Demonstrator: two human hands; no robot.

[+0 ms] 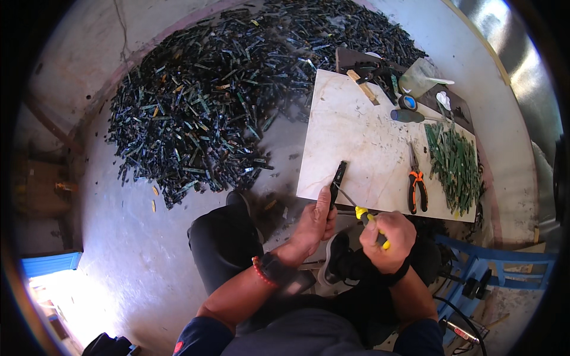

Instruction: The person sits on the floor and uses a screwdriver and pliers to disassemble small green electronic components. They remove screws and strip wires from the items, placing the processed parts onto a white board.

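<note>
Near the front edge of the white board [356, 133], my left hand [310, 230] grips a narrow black strip-shaped part [339, 174], thumb along its side. The strip stands tilted, its far end over the board. My right hand [390, 237] is wrapped round the yellow-and-black handle of a screwdriver [361, 212]. Its thin metal shaft points up and left, with the tip at the strip's side just above my left thumb. Whether the tip is inside the strip is too small to tell. To the right lie pliers [417, 188] with orange-and-black handles.
A heap of green strips [454, 169] covers the board's right side. Behind are a dark-handled tool [407, 116], a tape roll [408, 102], a clear plastic container [417, 78] and a wooden piece [363, 88]. A huge pile of dark strips [196, 107] covers the floor. A blue chair [504, 270] stands right.
</note>
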